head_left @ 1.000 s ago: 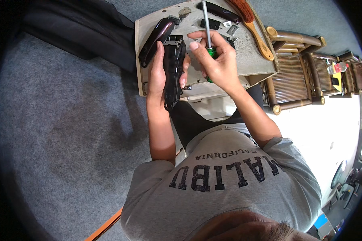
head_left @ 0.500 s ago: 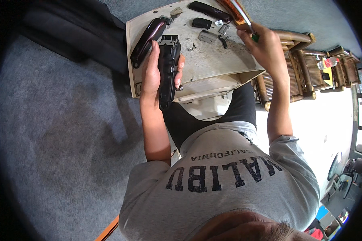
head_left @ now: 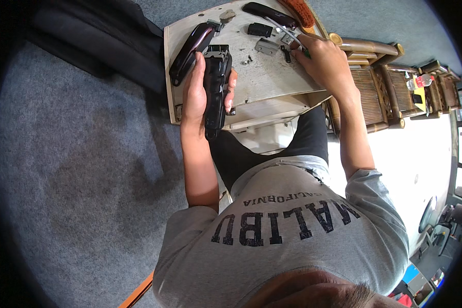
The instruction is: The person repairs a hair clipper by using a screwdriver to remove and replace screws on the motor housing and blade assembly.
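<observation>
My left hand is wrapped around a black hair clipper, held upright over the table's near left part with its metal blade end away from me. In my right hand is a screwdriver with a green handle; its shaft points far left, over the loose parts. Beneath and beside the tip lie a black cover piece, a metal clipper blade and a small black part. Tiny screws are scattered nearer me. A dark purple clipper lies left of my left hand.
The pale wooden table has an open compartment at its near side. A dark clipper housing and an orange-brown textured object lie at the far edge. Bamboo furniture stands right; black cloth hangs left.
My right hand has come left and lower with the screwdriver, from the table's far right edge to the loose parts. My left hand still holds the hair clipper, almost unmoved.
</observation>
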The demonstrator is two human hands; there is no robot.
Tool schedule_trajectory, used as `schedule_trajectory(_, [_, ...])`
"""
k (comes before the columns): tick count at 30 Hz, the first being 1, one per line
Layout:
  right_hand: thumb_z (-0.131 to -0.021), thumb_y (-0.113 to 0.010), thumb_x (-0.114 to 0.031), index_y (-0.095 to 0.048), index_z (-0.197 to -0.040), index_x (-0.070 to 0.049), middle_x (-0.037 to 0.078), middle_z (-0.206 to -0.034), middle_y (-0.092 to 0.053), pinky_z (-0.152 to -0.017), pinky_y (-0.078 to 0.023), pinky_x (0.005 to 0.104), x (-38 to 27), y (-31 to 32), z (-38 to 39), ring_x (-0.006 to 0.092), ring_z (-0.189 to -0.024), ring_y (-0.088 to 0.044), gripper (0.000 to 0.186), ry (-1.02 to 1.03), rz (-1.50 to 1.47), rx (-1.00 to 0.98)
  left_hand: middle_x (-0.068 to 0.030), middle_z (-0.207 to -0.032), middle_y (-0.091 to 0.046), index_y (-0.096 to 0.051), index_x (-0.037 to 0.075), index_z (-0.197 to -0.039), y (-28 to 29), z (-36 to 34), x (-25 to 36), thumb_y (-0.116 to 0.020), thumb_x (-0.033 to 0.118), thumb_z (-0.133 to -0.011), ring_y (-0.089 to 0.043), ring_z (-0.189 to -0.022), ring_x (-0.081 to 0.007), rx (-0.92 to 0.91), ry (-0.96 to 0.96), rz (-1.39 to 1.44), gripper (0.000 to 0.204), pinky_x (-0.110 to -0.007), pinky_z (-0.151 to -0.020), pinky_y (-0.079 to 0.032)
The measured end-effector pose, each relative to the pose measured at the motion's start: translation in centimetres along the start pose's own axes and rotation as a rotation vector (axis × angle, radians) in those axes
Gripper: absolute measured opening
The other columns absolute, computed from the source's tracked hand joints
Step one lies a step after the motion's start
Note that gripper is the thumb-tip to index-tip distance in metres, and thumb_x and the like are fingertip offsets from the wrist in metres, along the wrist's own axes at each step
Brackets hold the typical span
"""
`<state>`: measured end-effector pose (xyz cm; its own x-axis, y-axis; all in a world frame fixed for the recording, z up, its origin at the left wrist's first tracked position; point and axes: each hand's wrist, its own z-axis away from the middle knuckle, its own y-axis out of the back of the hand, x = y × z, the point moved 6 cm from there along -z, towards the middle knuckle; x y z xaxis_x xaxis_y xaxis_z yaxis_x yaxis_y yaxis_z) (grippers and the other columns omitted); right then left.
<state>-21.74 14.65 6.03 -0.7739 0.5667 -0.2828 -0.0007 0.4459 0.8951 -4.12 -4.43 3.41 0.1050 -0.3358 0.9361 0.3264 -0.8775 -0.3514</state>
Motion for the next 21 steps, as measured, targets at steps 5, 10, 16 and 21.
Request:
schedule_trajectory(5, [-0.1, -0.068, -0.025, -0.07, -0.107, -0.003, 0.021, -0.099, -0.077, -0.084, -0.058, 0.0542, 0.6, -0.3, -0.1, 0.0421, -0.097, -0.074, 0.023, -0.003, 0.033, 0.019, -0.0064, -0.074, -0.065, -0.063, 0.003, -0.086, -0.3, 0.0, 0.1, -0.032, 0.067, -0.112, -0.059, -0.047, -0.0111, 0.005, -0.001, -0.011, 0.076, -0.025, -0.042, -0.051])
schedule_trajectory(10, [-0.101, -0.066, -0.025, -0.069, -0.105, -0.001, 0.023, -0.1, -0.076, -0.086, -0.058, 0.0548, 0.3, 0.2, -0.3, 0.0436, -0.097, -0.073, 0.024, -0.001, -0.02, 0.07, -0.0058, -0.073, -0.064, -0.064, 0.003, -0.085, -0.2, 0.0, 0.1, -0.032, 0.068, -0.112, -0.059, -0.047, -0.0104, -0.005, -0.009, -0.031, 0.077, -0.024, -0.041, -0.05])
schedule_trajectory(16, [-0.101, -0.07, -0.028, -0.069, -0.109, 0.0, 0.024, -0.102, -0.074, -0.084, -0.056, 0.0545, 0.2, -0.6, -0.4, 0.0464, -0.098, -0.071, 0.029, 0.008, -0.102, 0.078, -0.0059, -0.073, -0.065, -0.064, 0.003, -0.085, -0.3, -0.1, 0.1, -0.032, 0.067, -0.112, -0.059, -0.047, -0.0101, 0.006, -0.009, -0.012, 0.077, -0.024, -0.041, -0.05])
schedule_trajectory(21, [-0.101, -0.07, -0.028, -0.069, -0.11, 0.0, 0.025, -0.101, -0.075, -0.084, -0.056, 0.0538, -1.0, -0.4, -0.6, 0.046, -0.098, -0.072, 0.029, 0.001, -0.094, 0.06, -0.0066, -0.074, -0.065, -0.063, 0.003, -0.087, -0.5, 0.0, 0.3, -0.033, 0.066, -0.112, -0.059, -0.048, -0.0104, 0.019, -0.014, -0.008, 0.074, -0.024, -0.041, -0.051])
